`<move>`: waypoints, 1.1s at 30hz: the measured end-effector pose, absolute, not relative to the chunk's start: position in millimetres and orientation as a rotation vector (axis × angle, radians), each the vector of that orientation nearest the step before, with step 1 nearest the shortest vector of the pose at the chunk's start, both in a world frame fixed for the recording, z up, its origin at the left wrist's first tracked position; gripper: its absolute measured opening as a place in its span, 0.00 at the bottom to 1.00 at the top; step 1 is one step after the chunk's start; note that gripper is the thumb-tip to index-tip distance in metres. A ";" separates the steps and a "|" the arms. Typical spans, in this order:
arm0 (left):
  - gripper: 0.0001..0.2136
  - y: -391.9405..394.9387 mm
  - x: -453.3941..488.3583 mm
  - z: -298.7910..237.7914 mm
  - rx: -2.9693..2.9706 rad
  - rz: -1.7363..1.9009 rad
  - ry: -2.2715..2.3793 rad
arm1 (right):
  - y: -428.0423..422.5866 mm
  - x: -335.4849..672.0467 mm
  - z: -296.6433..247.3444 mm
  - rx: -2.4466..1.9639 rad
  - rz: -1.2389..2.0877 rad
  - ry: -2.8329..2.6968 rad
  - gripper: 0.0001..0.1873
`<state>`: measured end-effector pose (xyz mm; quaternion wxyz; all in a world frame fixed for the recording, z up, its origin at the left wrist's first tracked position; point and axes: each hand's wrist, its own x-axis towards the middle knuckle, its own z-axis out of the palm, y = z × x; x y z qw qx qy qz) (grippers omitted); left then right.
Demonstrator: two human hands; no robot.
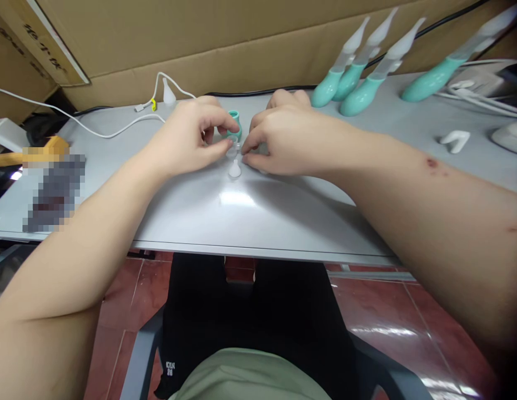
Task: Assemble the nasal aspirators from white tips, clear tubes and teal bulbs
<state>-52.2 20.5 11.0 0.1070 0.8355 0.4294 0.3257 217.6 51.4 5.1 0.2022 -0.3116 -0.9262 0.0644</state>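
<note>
The person wears a pale green top [245,378] and black trousers [300,311] with small white lettering [170,368] near the left hip. The left forearm [116,200] and right forearm [383,178] are bare, the right marked by small spots [432,163].

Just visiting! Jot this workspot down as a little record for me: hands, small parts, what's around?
Left hand: fingertips at a small clear part; grip unclear
Right hand: fingertips close beside that part; contact unclear
Between hands: open-topped teal piece
Nearer the person: small white tip
Back right: four teal bulbs with white nozzles
</note>
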 end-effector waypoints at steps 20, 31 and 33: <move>0.10 17.2 -40.7 6.1 1.927 1.055 1.230 | 38.6 208.6 26.6 -0.938 0.618 -2.130 0.17; 0.12 10.7 -36.6 14.9 1.623 1.045 1.209 | 35.1 196.2 33.9 -0.955 0.846 -1.779 0.30; 0.12 11.2 -36.5 15.2 1.613 1.051 1.187 | 35.1 196.7 33.9 -0.941 0.813 -1.805 0.29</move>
